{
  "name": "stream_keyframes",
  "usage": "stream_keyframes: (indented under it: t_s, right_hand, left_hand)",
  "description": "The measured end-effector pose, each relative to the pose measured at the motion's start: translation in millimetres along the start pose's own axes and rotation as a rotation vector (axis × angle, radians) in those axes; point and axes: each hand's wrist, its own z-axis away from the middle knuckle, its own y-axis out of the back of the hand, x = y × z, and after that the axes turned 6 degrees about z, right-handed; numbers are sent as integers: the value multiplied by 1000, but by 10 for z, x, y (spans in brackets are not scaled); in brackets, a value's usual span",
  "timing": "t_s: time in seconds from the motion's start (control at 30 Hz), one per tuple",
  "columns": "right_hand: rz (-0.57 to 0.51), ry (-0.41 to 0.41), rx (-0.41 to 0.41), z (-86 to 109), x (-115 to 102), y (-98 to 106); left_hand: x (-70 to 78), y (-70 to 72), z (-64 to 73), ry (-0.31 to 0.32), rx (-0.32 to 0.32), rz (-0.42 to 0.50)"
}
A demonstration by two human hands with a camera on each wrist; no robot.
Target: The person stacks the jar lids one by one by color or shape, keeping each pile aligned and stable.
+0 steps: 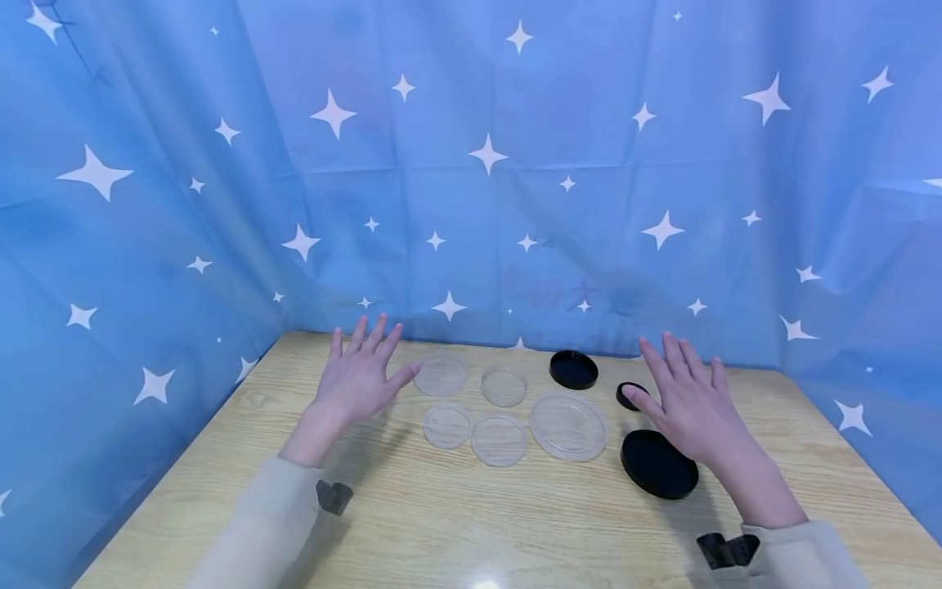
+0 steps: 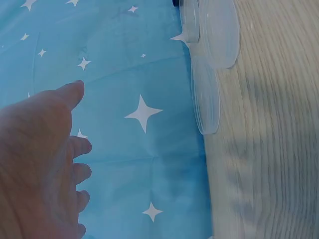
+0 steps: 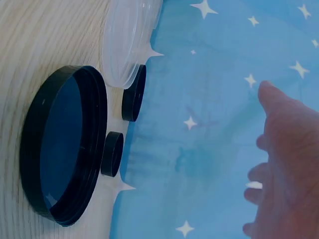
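My left hand (image 1: 358,380) is spread in the air, palm down, left of the clear round plastic lids. Nearest its thumb lies a clear lid (image 1: 441,375) at the back left. Beside it are a clear lid (image 1: 504,387) and, in front, two more, a small one (image 1: 446,426) and a wider one (image 1: 498,440). The largest clear lid (image 1: 568,427) lies right of these. My right hand (image 1: 692,409) hovers with straight fingers, holding nothing, by a large black lid (image 3: 65,144), hollow side up. Its thumb partly overlaps a small black lid (image 1: 625,397); a medium black lid (image 1: 574,370) lies behind.
A wood-grain table (image 1: 456,523) carries all the lids. Blue curtain cloth (image 1: 471,204) with white stars hangs at the back and both sides. Each sleeve cuff has a black strap (image 1: 727,550) at the wrist.
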Motion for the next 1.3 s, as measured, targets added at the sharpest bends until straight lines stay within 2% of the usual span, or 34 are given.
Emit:
stream_keyframes:
  t_s: [0.13, 0.3, 0.4, 0.53, 0.8, 0.97, 1.13, 1.3]
  right_hand:
    - [-74, 17, -19, -7, 11, -5]
    - [-305, 36, -55, -14, 7, -42]
    - [-425, 25, -56, -10, -4, -71]
    - [-516, -8, -50, -9, -32, -122]
    - [-687, -38, -90, -13, -75, -246]
    - [-770, -46, -129, -4, -60, -340]
    - [-780, -47, -165, -30, -48, -450]
    - [-757, -45, -188, -55, -54, -542]
  left_hand:
    - [53, -19, -20, -26, 15, 19]
    - [138, -62, -63, -65, 66, 91]
    - [211, -94, -92, -103, 119, 210]
    - [346, -177, -119, -139, 141, 451]
    - [644, -388, -168, -169, 78, 806]
    - [822, -540, -201, -188, 10, 979]
    - [959, -698, -247, -169, -84, 1084]
    - [1073, -831, -313, -154, -142, 1121]
